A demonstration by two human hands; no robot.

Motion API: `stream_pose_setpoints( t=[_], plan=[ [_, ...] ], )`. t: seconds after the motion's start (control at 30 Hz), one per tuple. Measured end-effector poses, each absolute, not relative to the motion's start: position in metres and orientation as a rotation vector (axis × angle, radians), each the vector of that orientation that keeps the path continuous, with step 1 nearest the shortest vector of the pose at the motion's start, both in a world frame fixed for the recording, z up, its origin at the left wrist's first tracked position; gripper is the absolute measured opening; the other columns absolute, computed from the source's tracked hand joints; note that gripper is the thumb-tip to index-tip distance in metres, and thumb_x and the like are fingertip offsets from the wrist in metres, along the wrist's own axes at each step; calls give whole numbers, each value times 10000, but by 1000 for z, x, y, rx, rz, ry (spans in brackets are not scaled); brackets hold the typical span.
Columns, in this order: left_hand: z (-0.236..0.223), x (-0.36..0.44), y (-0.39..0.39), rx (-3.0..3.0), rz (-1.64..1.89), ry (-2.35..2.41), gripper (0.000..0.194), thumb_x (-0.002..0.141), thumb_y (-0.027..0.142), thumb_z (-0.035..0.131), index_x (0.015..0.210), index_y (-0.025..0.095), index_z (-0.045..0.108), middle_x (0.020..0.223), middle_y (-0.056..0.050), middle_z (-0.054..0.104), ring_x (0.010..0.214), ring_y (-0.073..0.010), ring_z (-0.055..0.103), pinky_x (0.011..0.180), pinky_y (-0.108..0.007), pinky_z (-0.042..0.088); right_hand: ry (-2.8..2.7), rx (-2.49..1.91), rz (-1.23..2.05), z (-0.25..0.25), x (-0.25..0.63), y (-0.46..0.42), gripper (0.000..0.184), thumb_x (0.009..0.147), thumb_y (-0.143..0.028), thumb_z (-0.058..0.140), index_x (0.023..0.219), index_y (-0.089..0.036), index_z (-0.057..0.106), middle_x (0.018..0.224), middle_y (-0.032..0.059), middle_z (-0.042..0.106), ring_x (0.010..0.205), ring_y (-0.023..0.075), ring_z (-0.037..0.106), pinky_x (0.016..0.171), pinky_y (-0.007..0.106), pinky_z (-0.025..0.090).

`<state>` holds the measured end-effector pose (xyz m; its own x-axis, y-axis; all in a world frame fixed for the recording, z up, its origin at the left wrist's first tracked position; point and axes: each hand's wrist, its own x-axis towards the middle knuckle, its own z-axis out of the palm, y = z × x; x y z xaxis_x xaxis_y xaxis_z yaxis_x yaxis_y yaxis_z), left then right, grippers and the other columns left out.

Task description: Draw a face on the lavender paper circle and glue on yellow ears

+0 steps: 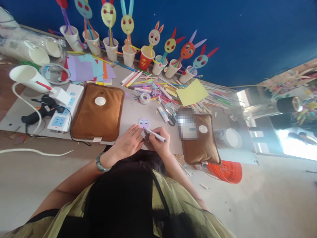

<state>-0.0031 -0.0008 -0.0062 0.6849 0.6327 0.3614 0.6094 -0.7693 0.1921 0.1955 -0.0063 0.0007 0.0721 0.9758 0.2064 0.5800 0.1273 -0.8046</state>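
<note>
The right hand (pixel 159 141) has its fingers closed round a white marker (pixel 158 136) with a dark end, the nib at the lower edge of a small purple paper disc (pixel 144 123). Any print on the barrel is too small to read. The left hand (pixel 130 140), wearing a ring, lies palm down with bent fingers by the disc's lower left edge; whether it grips anything I cannot tell. The disc, bearing two eyes, lies on the table (pixel 133 107) just in front of both hands.

Beyond it are a roll of clear tape (pixel 145 98), scissors (pixel 170 118) and a small white block (pixel 162 114) with illegible marks. A brown cushion (pixel 97 112) to the left has a white tag (pixel 97 139), its text unreadable. At the back, paper-faced figures stand in cups; the red cup (pixel 146 59) carries yellow writing, too blurred to make out.
</note>
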Motion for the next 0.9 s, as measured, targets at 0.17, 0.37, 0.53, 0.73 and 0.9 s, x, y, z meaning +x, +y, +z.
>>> stream_pose_setpoints(
  t=[0.17,0.37,0.53,0.73,0.9],
  plan=[
    [-6,-3,-2,2815,641,1055,235,1008,259,510,1068,100,671,1286,-202,645,1331,-326,572,1221,-526,425,-1604,-1552,641,0,195,-6,128,843,-363,630,824,-237,640,700,-12,725,580,152,639,612,270,522],
    [-7,-3,-2,2826,618,1048,229,1005,260,514,1078,115,676,1293,-189,652,1337,-324,574,1220,-531,428,-1606,-1564,661,3,195,-6,143,844,-377,625,824,-236,644,705,-5,730,584,156,637,607,274,514],
    [-8,-3,-1,2805,620,1052,221,999,256,518,1093,125,669,1293,-178,652,1348,-316,566,1229,-529,418,-1612,-1553,667,3,194,-5,134,837,-363,622,813,-233,639,690,-11,721,565,147,623,593,264,501],
    [-6,-3,-2,2818,630,1059,227,1006,253,506,1083,117,672,1289,-181,655,1335,-313,576,1221,-521,427,-1613,-1530,649,4,193,-5,105,835,-328,618,807,-228,639,681,-16,711,555,141,617,591,258,497],
    [-6,-3,-2,2828,635,1067,248,1012,263,501,1067,100,680,1288,-192,659,1327,-321,582,1227,-514,424,-1608,-1559,640,3,193,-6,111,829,-338,616,802,-233,637,682,-12,717,560,146,619,593,262,507]
  ],
)
